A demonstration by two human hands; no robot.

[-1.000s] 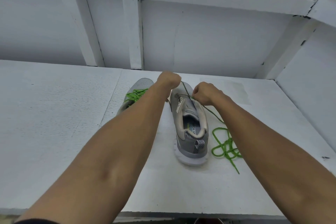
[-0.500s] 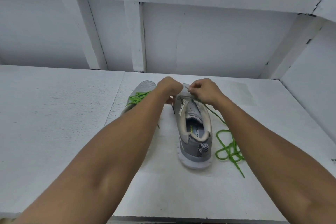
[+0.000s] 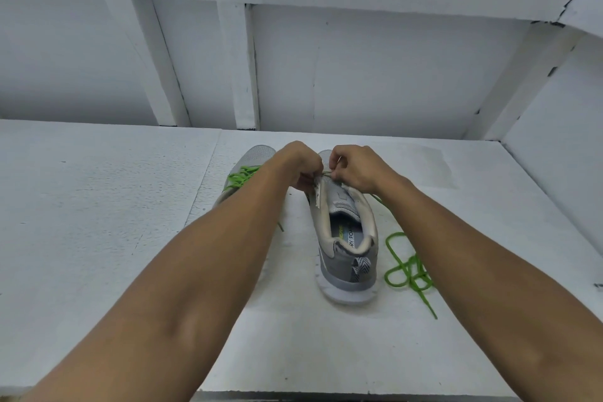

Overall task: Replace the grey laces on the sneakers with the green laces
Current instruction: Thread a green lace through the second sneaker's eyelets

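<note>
White-painted timber frame (image 3: 235,59) is seen behind a white tabletop (image 3: 98,238), where a grey sneaker (image 3: 346,258) is stood heel toward the camera. Part of a label, "RY FOA", can be read on its insole (image 3: 349,240). At the toe-end eyelets, at 12 o'clock, a green lace (image 3: 408,268) is pinched by the curled left hand (image 3: 298,161) and right hand (image 3: 355,170); its slack is heaped at the heel's 3 o'clock. A second sneaker (image 3: 257,157), green-laced, is partly hidden at 10 o'clock.
</note>
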